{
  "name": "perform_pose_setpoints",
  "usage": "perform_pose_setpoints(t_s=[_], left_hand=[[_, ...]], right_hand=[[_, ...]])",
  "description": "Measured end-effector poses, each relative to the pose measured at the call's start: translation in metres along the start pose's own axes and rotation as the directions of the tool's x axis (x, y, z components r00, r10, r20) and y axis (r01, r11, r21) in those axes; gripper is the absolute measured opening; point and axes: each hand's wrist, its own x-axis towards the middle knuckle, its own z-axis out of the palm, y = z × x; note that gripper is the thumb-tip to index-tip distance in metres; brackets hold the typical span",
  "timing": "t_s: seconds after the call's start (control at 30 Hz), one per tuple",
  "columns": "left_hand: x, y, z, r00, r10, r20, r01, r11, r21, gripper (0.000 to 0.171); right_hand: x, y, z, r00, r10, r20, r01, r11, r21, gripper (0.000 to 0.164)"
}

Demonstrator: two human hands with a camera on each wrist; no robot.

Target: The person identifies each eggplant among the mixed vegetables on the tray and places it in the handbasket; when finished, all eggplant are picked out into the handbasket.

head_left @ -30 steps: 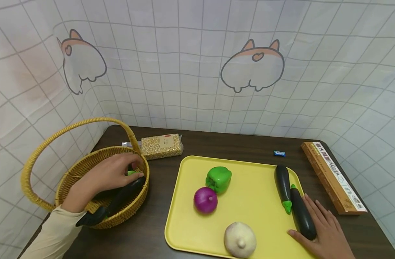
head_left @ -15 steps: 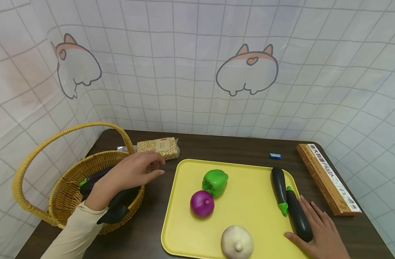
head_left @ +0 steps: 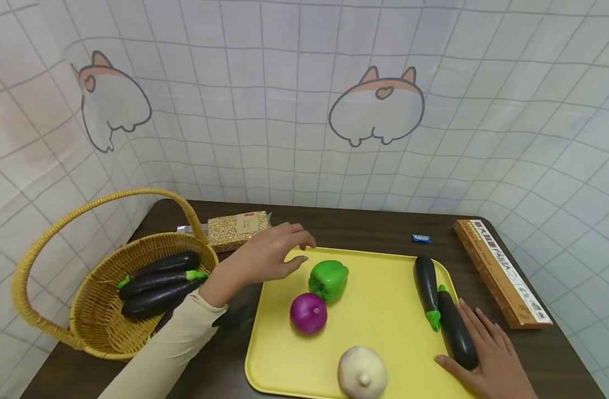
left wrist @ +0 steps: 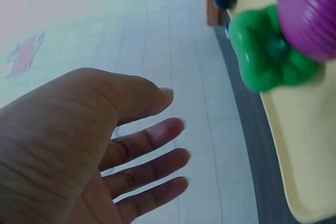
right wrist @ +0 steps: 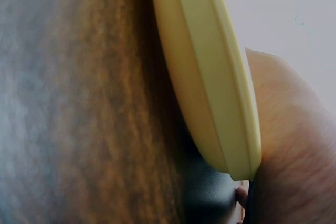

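My left hand (head_left: 264,257) hangs over the back left corner of the yellow tray (head_left: 394,338), fingers loosely bent and holding nothing. Just right of it sits a green bell pepper (head_left: 329,280), with a purple onion (head_left: 308,313) in front. In the left wrist view the thumb and fingers (left wrist: 152,135) stand apart with nothing between them. My right hand (head_left: 494,349) rests at the tray's right edge, fingers extended beside a dark eggplant (head_left: 456,332). A second eggplant (head_left: 426,288) lies to that one's left. The right wrist view shows the tray's side (right wrist: 210,77) against the hand.
A wicker basket (head_left: 97,327) with a tall handle stands at the left, with several eggplants (head_left: 159,282) inside. Behind it lies a bag of grains (head_left: 234,230). A white round vegetable (head_left: 362,371) sits at the tray's front. Rightward are a blue wrapped piece (head_left: 421,239) and a pasta box (head_left: 503,271).
My left hand has come up out of the basket and moved right, over to the tray's corner, uncovering the eggplants in the basket. The right hand has stayed at the tray's edge.
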Motion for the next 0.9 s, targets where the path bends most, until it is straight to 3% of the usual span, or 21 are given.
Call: perform_pose_setpoints(t_s=[0.17,0.3,0.53,0.77,0.9], left_hand=[[0.027,0.008,0.013,0.989,0.136,-0.063,-0.135,0.991,0.012,0.020],[0.044,0.016,0.019,0.981,0.183,-0.064,-0.182,0.983,0.025,0.021],[0.077,0.040,0.028,0.978,0.208,0.027,-0.210,0.975,0.070,0.025],[0.107,0.062,0.049,0.967,0.208,0.148,-0.234,0.954,0.187,0.034],[0.121,0.071,0.061,0.960,0.218,0.179,-0.256,0.939,0.230,0.039]], right_hand=[[-0.001,0.000,0.003,1.000,-0.017,-0.023,0.017,1.000,-0.001,0.117],[-0.001,0.000,0.005,0.998,-0.036,-0.046,0.036,0.999,0.000,0.116],[0.002,0.002,0.001,0.999,-0.032,-0.040,0.031,0.999,-0.023,0.115],[0.002,0.000,0.000,1.000,-0.003,-0.005,0.003,0.999,-0.034,0.117],[0.003,-0.001,0.002,1.000,0.008,0.000,-0.008,0.999,-0.041,0.118]])
